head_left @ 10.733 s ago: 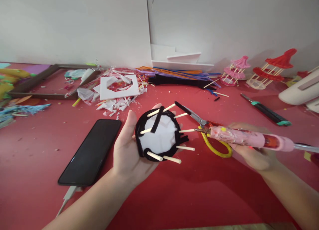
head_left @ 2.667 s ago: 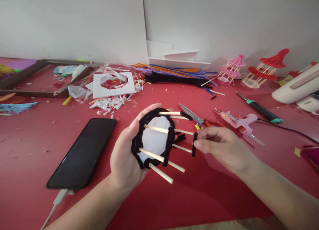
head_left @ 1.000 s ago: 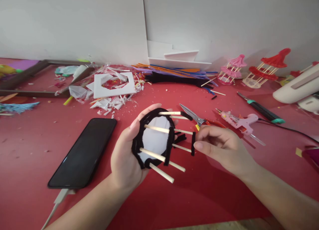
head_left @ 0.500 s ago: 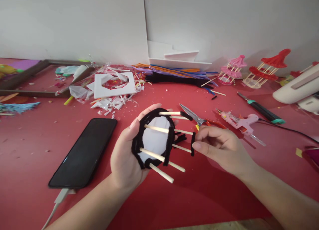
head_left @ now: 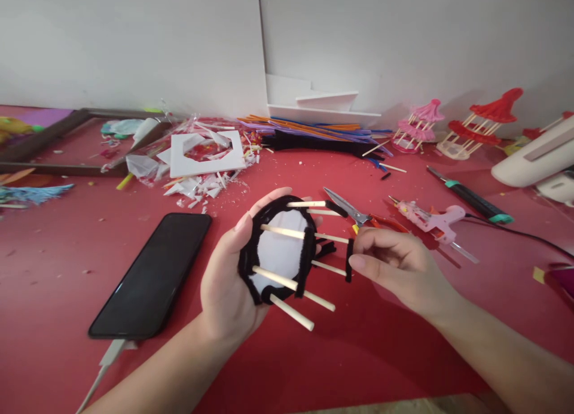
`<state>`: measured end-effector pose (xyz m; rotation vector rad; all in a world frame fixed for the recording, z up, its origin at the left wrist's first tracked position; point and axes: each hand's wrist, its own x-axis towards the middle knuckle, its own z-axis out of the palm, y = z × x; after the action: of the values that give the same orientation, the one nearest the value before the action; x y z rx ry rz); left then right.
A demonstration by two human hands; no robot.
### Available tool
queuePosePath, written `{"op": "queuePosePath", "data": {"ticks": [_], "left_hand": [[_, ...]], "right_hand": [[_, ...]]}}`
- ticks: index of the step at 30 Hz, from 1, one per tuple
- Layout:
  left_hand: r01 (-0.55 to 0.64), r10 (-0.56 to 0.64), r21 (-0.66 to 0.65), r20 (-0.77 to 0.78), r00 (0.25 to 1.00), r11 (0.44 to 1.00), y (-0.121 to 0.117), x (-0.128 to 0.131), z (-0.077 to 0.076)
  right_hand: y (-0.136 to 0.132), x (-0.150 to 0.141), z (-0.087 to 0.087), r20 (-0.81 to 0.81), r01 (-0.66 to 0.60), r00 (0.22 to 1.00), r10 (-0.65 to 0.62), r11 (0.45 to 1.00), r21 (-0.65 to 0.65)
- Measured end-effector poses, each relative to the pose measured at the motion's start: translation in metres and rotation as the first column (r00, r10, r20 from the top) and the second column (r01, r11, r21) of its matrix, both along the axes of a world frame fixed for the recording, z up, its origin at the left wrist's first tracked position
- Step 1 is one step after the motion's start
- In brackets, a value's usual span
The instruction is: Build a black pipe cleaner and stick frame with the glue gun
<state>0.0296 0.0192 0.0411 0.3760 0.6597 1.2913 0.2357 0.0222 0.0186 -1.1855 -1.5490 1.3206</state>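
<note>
My left hand (head_left: 226, 285) cups a round white disc (head_left: 280, 252) edged with black pipe cleaner. Several thin wooden sticks (head_left: 293, 280) jut out of the disc toward the right. My right hand (head_left: 399, 264) pinches a short black pipe cleaner piece (head_left: 348, 259) held upright against the ends of two sticks. Another black piece runs across the sticks close to the disc.
A black phone (head_left: 150, 276) on a charging cable lies left of my hand. Scissors (head_left: 359, 215) and a pink glue gun (head_left: 428, 218) lie behind my right hand. Pipe cleaners (head_left: 314, 136), foam scraps (head_left: 206, 157), a craft knife (head_left: 469, 200) and two small stick pagodas (head_left: 487, 124) line the back of the red table.
About ten seconds ago my right hand held the glue gun at the disc; the gun now lies on the table. Over the last second, the pinched black piece has barely moved.
</note>
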Motion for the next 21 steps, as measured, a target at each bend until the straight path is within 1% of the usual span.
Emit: {"op": "queuePosePath", "data": {"ticks": [2, 4, 7, 10, 12, 16, 18, 21], "left_hand": [[-0.009, 0.008, -0.023, -0.014, 1.0, 1.0, 0.0, 0.001, 0.002], [-0.025, 0.025, -0.054, 0.006, 1.0, 0.998, 0.001, 0.001, 0.001], [-0.029, 0.045, -0.167, 0.092, 0.995, 0.985, 0.005, -0.004, -0.003], [0.019, 0.021, -0.269, 0.146, 0.989, 0.963, 0.009, -0.011, -0.01], [0.062, -0.019, -0.272, 0.159, 0.987, 0.96, 0.009, -0.013, -0.012], [0.112, -0.073, -0.222, 0.174, 0.982, 0.969, 0.006, -0.01, -0.007], [0.101, -0.061, -0.218, 0.185, 0.981, 0.971, 0.006, -0.006, -0.003], [0.106, -0.06, -0.23, 0.198, 0.978, 0.967, 0.006, -0.001, 0.0]], "right_hand": [[0.0, 0.002, -0.004, -0.015, -0.013, 1.0, 0.013, 1.0, -0.018], [0.001, 0.005, -0.009, -0.056, -0.007, 0.998, 0.005, 0.999, -0.032], [0.002, 0.008, -0.016, -0.114, 0.007, 0.993, -0.014, 0.998, -0.058], [0.002, 0.003, -0.018, -0.045, -0.003, 0.999, -0.002, 0.993, -0.118], [0.0, -0.003, -0.017, -0.042, -0.031, 0.999, 0.025, 0.986, -0.162], [-0.005, -0.014, -0.019, -0.172, -0.119, 0.982, 0.078, 0.962, -0.245], [-0.005, -0.018, -0.018, -0.194, -0.115, 0.978, 0.071, 0.967, -0.227], [-0.003, -0.019, -0.014, -0.168, -0.039, 0.986, 0.012, 0.987, -0.158]]}}
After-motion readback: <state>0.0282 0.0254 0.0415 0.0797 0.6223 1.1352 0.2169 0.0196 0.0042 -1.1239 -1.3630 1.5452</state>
